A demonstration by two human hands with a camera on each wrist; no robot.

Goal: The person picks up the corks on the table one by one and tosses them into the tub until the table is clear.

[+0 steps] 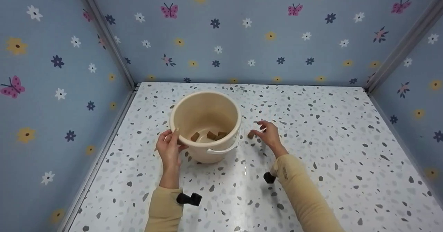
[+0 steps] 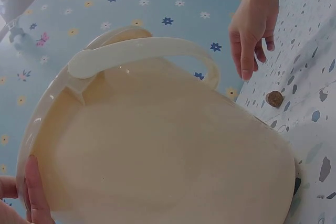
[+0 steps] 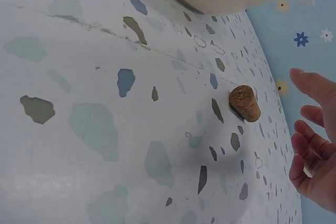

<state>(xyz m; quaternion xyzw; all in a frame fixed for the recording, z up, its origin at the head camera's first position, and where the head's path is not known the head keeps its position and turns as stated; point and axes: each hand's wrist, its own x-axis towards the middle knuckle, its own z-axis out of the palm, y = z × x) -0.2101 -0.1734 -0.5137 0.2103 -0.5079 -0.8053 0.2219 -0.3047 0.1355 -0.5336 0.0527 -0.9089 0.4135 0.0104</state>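
A cream plastic bucket with a white handle is on the speckled table. My left hand grips its near-left rim, with the thumb over the edge and the other fingers outside. Several brown corks lie at the bottom of the bucket. One more cork rests on its side on the tabletop, to the right of the bucket. Over that cork hovers my right hand, thumb and fingers spread apart with nothing between them. The right wrist view shows a gap between its fingers and the cork.
Blue panels printed with flowers and butterflies close off the back and both sides of the white speckled table. Grey metal posts stand at the corners. A black wrist mount sticks out from the left sleeve.
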